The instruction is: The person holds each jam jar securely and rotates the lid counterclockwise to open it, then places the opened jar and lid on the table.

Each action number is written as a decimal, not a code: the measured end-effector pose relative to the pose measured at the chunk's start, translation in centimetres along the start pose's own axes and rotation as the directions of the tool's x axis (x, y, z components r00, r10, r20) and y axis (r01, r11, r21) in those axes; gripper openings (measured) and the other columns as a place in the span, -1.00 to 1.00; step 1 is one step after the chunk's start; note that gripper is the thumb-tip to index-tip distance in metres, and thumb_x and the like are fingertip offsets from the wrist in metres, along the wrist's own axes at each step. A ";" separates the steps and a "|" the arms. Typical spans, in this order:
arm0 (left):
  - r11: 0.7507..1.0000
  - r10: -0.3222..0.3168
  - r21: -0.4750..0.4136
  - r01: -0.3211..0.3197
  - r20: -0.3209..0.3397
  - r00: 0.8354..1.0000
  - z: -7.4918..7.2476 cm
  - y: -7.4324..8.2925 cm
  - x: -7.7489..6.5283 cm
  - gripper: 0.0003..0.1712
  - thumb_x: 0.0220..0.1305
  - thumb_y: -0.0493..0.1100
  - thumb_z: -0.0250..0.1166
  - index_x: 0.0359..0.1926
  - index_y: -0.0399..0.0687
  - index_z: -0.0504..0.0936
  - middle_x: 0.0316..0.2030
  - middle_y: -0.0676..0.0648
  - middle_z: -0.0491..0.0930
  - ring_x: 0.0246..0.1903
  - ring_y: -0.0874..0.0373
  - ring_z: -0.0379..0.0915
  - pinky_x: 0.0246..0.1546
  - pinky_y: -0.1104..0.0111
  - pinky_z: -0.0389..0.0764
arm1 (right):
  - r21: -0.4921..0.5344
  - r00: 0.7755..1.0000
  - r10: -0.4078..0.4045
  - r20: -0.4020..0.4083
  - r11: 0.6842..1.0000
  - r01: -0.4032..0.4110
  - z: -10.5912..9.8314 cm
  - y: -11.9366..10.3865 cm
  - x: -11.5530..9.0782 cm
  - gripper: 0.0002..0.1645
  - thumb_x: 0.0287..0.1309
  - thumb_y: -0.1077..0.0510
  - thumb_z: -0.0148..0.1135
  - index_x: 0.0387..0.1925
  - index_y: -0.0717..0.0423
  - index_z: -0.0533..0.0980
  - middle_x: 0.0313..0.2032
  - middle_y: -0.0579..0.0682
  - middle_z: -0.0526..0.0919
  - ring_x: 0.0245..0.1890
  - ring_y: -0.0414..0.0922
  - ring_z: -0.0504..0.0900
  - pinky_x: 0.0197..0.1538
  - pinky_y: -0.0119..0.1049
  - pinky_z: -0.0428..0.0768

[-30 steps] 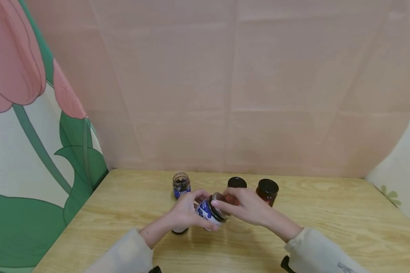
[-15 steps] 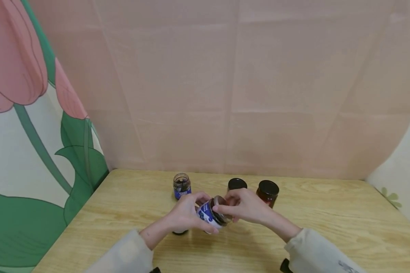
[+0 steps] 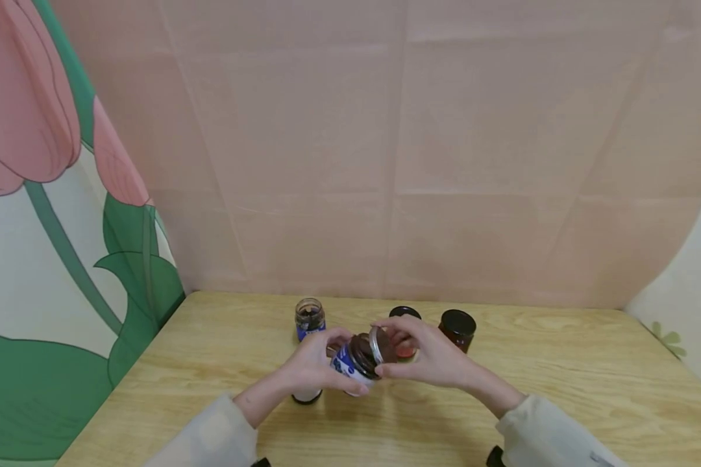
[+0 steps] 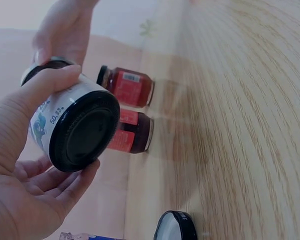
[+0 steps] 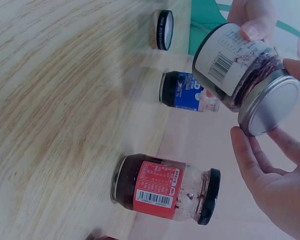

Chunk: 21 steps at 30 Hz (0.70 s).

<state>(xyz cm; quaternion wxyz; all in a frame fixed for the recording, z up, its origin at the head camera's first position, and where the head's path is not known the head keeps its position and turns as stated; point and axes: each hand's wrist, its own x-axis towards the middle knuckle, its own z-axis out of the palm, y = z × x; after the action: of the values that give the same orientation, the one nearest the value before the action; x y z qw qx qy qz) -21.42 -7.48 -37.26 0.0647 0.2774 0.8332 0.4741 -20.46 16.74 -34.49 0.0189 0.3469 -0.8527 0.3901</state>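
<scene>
My left hand (image 3: 315,364) grips a jam jar (image 3: 350,364) with a blue and white label, tilted above the table with its mouth toward the right. Dark contents show at the mouth. A silver-coloured lid (image 5: 270,107) is pinched between the thumb and fingers of my right hand (image 3: 435,350). In the head view the lid stands at an angle right beside the mouth, a dark gap showing at its upper side. The left wrist view shows the jar's black base (image 4: 85,131), with the left thumb over the label and fingers underneath.
An uncapped jar (image 3: 310,316) with a blue label stands behind my left hand. Two red-labelled jars with black lids, one nearer (image 5: 157,187) and one at the right (image 3: 457,329), stand beyond my right hand. A loose lid (image 4: 176,227) lies on the wooden table (image 3: 561,376).
The lid has come away from the jar's mouth and tilted, with my right fingers spreading around its edge. The jar has shifted slightly left in my left hand.
</scene>
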 end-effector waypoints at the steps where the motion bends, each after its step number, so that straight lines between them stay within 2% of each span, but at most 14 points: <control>1: 1.000 0.000 0.003 0.000 -0.003 1.000 0.0 0.0 0.0 -0.26 -0.29 -0.04 0.64 -0.01 -0.09 0.55 -0.19 0.05 0.62 -0.16 0.17 0.51 -0.08 0.33 0.53 | -0.003 1.000 0.002 -0.008 1.000 -0.002 0.0 0.0 0.0 -0.28 0.03 -0.08 0.42 0.21 0.01 0.42 -0.13 -0.02 0.59 -0.13 -0.08 0.57 -0.11 -0.20 0.64; 5: 1.000 -0.026 -0.008 0.026 -0.015 1.000 0.1 0.1 0.0 -0.24 -0.31 -0.07 0.64 0.00 -0.11 0.53 -0.17 0.04 0.61 -0.13 0.15 0.50 -0.04 0.27 0.52 | 0.004 1.000 0.012 -0.018 1.000 -0.012 -0.1 0.3 -0.2 -0.27 0.02 -0.06 0.43 0.21 0.06 0.41 -0.11 -0.01 0.59 -0.11 -0.05 0.57 -0.08 -0.17 0.63; 13: 0.993 -0.120 -0.011 0.119 -0.077 0.990 0.4 -0.3 0.2 -0.11 -0.29 -0.07 0.63 0.10 -0.22 0.43 -0.10 -0.06 0.55 -0.10 0.09 0.46 -0.01 0.16 0.51 | 0.007 0.999 0.028 -0.031 1.000 -0.028 0.4 0.8 -1.4 -0.30 -0.12 0.01 0.52 0.03 0.10 0.39 -0.14 -0.11 0.57 -0.18 -0.20 0.60 -0.08 -0.24 0.64; 21: 0.983 -0.179 -0.067 0.171 -0.133 0.975 0.5 -0.6 0.6 -0.11 -0.23 -0.09 0.60 0.14 -0.25 0.38 -0.08 -0.12 0.56 -0.06 0.00 0.48 0.03 0.09 0.51 | -0.015 1.000 0.026 -0.006 1.000 -0.026 0.8 1.2 -2.0 -0.24 -0.12 0.05 0.51 0.10 0.17 0.36 0.01 -0.02 0.56 -0.04 -0.01 0.63 0.02 -0.06 0.60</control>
<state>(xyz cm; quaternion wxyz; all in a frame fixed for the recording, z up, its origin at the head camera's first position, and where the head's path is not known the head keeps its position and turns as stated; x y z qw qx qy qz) -21.95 -7.05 -37.90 0.0557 0.1673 0.8434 0.5075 -19.45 17.91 -36.44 0.0189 0.3346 -0.8600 0.3847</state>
